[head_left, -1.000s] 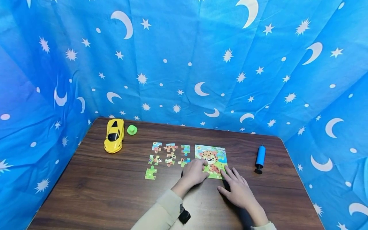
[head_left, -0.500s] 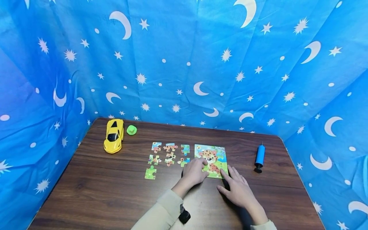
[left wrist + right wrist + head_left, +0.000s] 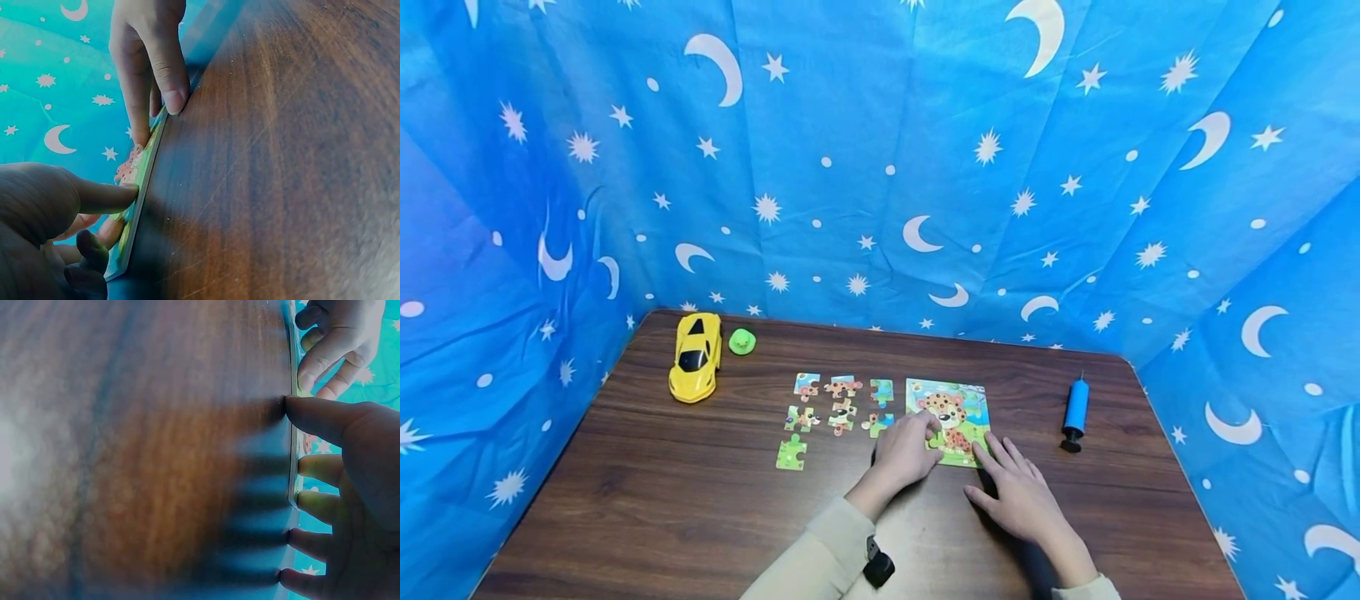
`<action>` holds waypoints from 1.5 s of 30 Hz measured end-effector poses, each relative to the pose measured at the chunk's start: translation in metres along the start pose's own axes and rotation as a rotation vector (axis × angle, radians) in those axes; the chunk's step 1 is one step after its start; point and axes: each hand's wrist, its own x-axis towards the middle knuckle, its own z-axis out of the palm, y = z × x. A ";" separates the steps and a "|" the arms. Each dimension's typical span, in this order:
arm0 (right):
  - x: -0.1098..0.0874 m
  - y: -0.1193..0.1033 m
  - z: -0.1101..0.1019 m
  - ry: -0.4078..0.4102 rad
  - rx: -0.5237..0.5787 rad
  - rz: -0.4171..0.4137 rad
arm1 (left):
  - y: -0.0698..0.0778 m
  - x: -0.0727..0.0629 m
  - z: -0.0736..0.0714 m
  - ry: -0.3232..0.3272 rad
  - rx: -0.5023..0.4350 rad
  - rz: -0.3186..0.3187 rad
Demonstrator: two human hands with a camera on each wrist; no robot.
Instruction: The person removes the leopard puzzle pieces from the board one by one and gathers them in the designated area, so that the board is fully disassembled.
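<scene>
A square puzzle board [image 3: 973, 408] with a spotted leopard cub lies on the table. My left hand [image 3: 904, 450] is bent over its lower left part, thumb [image 3: 115, 197] and index finger pinching a green puzzle piece [image 3: 934, 440] low against the board; the palm side covers much of it. My right hand [image 3: 1018, 496] lies spread at the lower right corner, fingers nearly straight. Its index fingertip touches the board, and in the right wrist view the thumb [image 3: 319, 415] meets the near edge. Several loose puzzle pieces [image 3: 841, 417] lie in rows left of the board.
On the dark wooden table [image 3: 700, 483], a yellow toy car [image 3: 695, 358] and a small green toy duck [image 3: 742, 342] stand at the back left. A blue hand pump [image 3: 1076, 411] lies at the right. Blue cloth [image 3: 850, 167] with moons and stars hangs behind the table.
Both hands keep nearly the same places on the board. The head view has shifted very slightly; the loose pieces lie as before.
</scene>
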 end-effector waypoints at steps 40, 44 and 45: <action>-0.001 0.001 0.002 -0.017 -0.002 0.004 | -0.077 -0.052 -0.096 0.118 -0.190 -0.003; 0.000 0.000 0.001 -0.012 -0.002 -0.003 | -0.093 -0.058 -0.104 0.127 -0.181 -0.057; 0.000 0.000 0.001 -0.011 -0.002 -0.003 | -0.097 -0.060 -0.106 0.124 -0.177 -0.073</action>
